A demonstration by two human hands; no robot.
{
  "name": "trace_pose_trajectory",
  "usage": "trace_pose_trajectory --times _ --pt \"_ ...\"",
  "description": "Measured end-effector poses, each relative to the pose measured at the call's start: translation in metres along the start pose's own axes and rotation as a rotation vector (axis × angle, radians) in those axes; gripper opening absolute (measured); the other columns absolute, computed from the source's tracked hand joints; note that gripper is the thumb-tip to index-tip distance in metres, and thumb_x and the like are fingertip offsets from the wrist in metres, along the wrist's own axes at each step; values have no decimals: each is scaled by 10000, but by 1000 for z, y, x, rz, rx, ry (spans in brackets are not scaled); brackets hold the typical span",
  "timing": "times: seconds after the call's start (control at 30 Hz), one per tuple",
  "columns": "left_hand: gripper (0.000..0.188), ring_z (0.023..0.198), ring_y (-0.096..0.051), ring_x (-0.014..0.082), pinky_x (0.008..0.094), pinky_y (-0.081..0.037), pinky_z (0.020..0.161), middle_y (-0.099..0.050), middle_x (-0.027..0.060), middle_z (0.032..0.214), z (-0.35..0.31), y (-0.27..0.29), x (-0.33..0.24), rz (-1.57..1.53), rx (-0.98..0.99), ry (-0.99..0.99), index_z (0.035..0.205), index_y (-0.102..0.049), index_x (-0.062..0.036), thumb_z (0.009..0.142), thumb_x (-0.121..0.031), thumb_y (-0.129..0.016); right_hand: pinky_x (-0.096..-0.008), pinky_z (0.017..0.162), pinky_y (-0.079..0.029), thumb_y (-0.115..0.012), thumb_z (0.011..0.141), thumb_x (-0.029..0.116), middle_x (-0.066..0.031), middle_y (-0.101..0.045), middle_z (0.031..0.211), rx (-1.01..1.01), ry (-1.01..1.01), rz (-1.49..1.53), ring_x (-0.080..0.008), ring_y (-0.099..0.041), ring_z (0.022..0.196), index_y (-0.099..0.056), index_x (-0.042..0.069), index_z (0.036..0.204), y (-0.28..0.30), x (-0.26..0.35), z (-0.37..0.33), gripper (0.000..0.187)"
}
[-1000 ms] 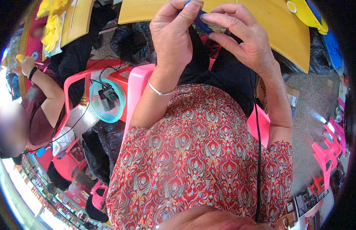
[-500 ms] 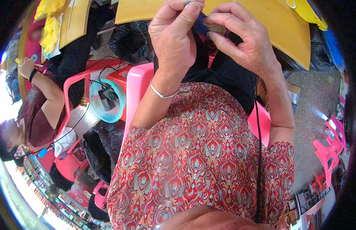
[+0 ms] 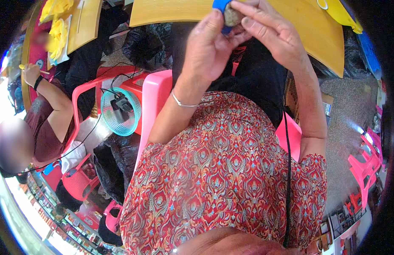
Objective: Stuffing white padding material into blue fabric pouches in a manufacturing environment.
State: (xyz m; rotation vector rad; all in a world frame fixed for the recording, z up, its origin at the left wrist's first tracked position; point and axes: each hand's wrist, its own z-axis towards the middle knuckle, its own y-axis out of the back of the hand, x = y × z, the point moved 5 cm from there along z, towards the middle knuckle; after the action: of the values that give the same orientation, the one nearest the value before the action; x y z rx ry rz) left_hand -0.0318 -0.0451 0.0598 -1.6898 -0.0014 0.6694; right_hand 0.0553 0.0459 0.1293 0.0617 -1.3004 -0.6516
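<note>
Above my lap, at the near edge of the yellow table, both my hands meet around a small blue piece (image 3: 221,5), perhaps cloth. A rounded, rough grey-brown lump (image 3: 232,17) shows against it; its kind I cannot make out. My left hand (image 3: 210,49), a thin bangle on its wrist, is closed on the blue piece from the left. From the right, my right hand (image 3: 275,36) has its index finger and thumb at either side of the lump, closed on it. Fingers partly hide both things.
The yellow table (image 3: 171,12) spans the front, with a yellow item (image 3: 343,16) at its right. A turquoise basket (image 3: 120,111) holding black adapters stands to my left. Beyond it, a person (image 3: 46,123) sits near yellow pieces (image 3: 58,37). Pink stools (image 3: 364,168) stand right.
My left hand has shifted right and turned, closer to my right hand. More of the blue piece and the grey-brown lump now shows between the hands.
</note>
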Motion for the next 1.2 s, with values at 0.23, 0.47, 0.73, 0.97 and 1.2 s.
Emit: trace_pose_trajectory --times 0.23,0.47,0.73,0.97,1.2 --pt "270 934 -662 238 383 -556 849 -655 122 1049 -1 -10 -5 302 5 -155 1154 -559 22 921 -105 -614 -239 795 -464 -602 892 -12 -67 -587 983 -268 728 852 -154 -586 899 -643 -70 1098 -2 -49 11 218" --pt "284 898 -678 241 372 -581 789 -670 153 985 -12 -6 -4 345 22 19 1127 -541 39 899 -95 -644 -251 808 -472 -646 860 2 -68 -596 992 -216 12 144 -149 -588 901 -658 -52 965 14 -9 -2 118" --pt "356 881 -650 176 293 -549 773 -642 118 1000 -14 -6 1 731 -135 -206 1133 -525 48 876 -131 -693 -243 784 -504 -688 860 66 -38 -636 1022 -121 -122 552 -98 -593 919 -634 33 1091 -5 -66 -1 240" --pt "344 838 -631 140 279 -523 762 -648 120 986 -21 -4 -12 1166 -160 -478 1171 -514 77 918 -130 -621 -240 822 -499 -676 872 64 -24 -656 922 -152 -211 523 -92 -613 862 -639 21 1060 -12 -71 -7 196" --pt "273 823 -623 125 281 -508 734 -664 110 887 -19 -2 -14 1344 -230 -424 1120 -568 61 912 -116 -579 -225 784 -489 -668 882 66 -8 -642 867 -127 -189 493 -80 -602 823 -668 15 942 -16 -68 -9 79"
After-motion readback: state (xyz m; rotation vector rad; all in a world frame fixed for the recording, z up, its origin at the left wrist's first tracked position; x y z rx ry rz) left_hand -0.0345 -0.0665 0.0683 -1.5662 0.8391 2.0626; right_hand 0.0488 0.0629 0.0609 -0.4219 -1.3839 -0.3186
